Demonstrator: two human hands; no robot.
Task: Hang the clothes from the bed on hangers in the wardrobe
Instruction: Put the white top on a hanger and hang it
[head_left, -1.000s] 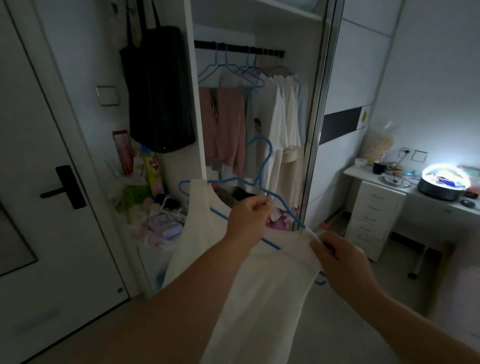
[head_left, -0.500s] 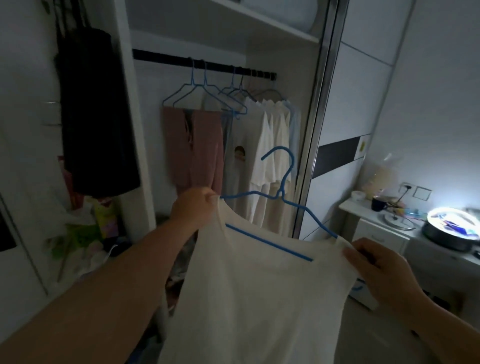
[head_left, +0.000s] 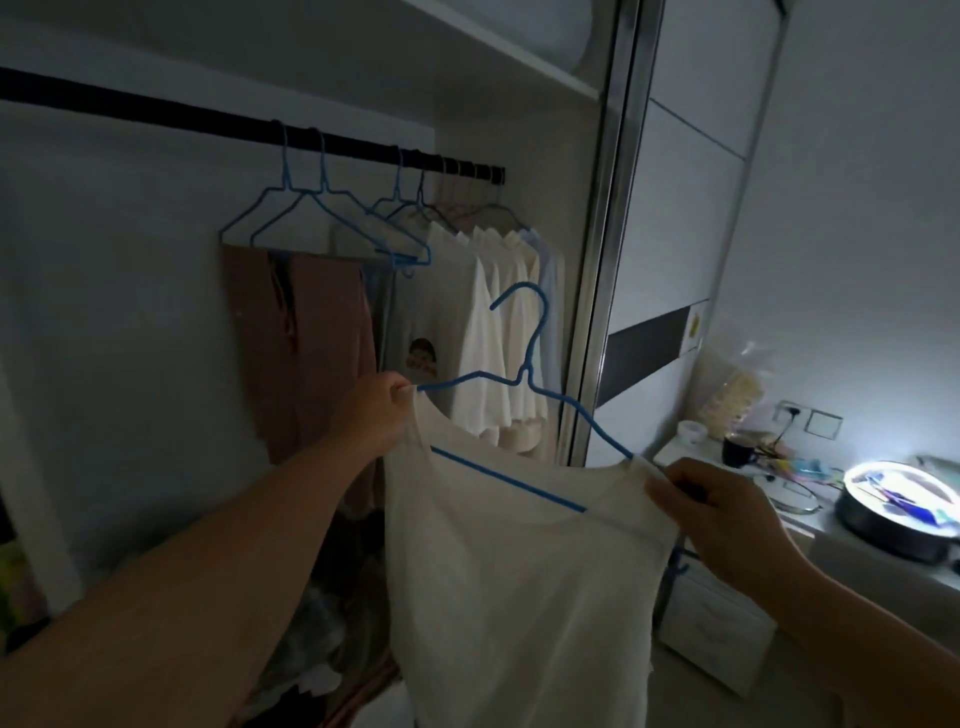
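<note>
A white sleeveless top (head_left: 519, 582) hangs on a blue wire hanger (head_left: 530, 374) that I hold up in front of the open wardrobe. My left hand (head_left: 376, 415) pinches the top's left shoulder at the hanger's end. My right hand (head_left: 722, 512) grips the right shoulder and the hanger's other end. The hook points up and left, below the black rail (head_left: 208, 117). The rail carries several blue hangers (head_left: 322, 218), pink clothes (head_left: 301, 353) and white shirts (head_left: 488, 332).
The wardrobe's sliding door frame (head_left: 597, 249) stands just right of the hanging shirts. A white desk (head_left: 810, 525) at the right holds a mug (head_left: 737, 452), a lit ring lamp (head_left: 904, 499) and small items. Piled clothes (head_left: 332, 623) lie at the wardrobe bottom.
I have stepped closer to the wardrobe and the view has tilted up. The top now sits spread on both hanger ends. My left hand moved from the hanger's neck to the left shoulder.
</note>
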